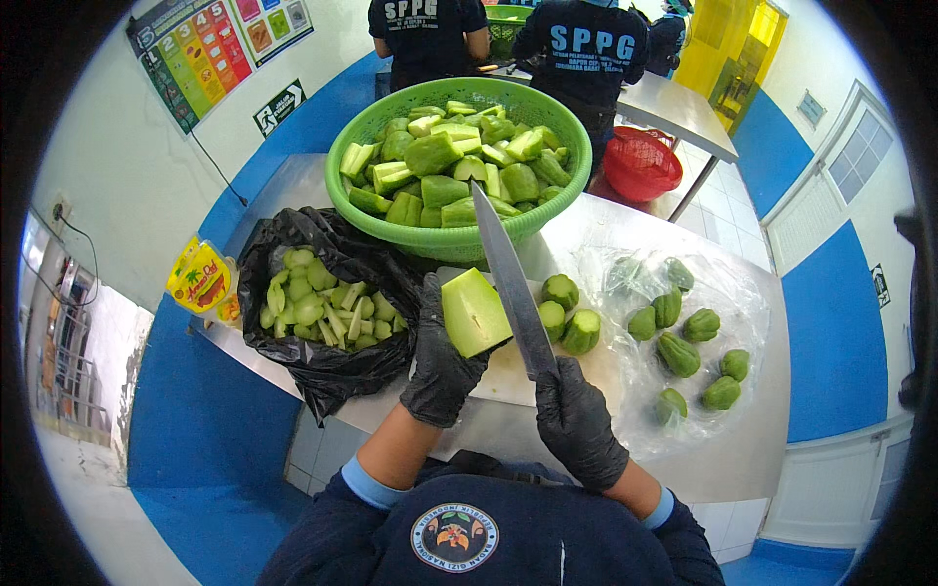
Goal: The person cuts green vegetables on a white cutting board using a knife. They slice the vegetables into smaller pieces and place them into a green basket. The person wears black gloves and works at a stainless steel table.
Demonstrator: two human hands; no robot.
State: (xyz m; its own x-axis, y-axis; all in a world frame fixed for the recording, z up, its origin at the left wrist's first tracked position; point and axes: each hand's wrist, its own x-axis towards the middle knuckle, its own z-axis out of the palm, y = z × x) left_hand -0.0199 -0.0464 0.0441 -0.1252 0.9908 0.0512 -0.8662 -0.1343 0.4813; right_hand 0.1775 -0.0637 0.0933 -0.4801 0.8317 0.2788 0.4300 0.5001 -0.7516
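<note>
My left hand [443, 373], in a black glove, holds a halved chayote [475, 311] with its pale cut face turned up. In my gloved right hand [575, 417] is the handle of a large kitchen knife [513, 282]. Its blade points away from me, just right of the chayote half; whether they touch I cannot tell. Beneath both hands lies a white cutting board [506, 381]. A few chayotes with trimmed ends [582, 331] stand on the board to the right of the blade.
Beyond the board stands a green plastic basket [458, 233] heaped with cut chayote. A black plastic bag [322, 381] of trimmings sits at left, near a yellow pouch [201, 275]. Whole chayotes [678, 354] lie on clear plastic at right. Other people [586, 58] stand beyond the steel table [740, 469].
</note>
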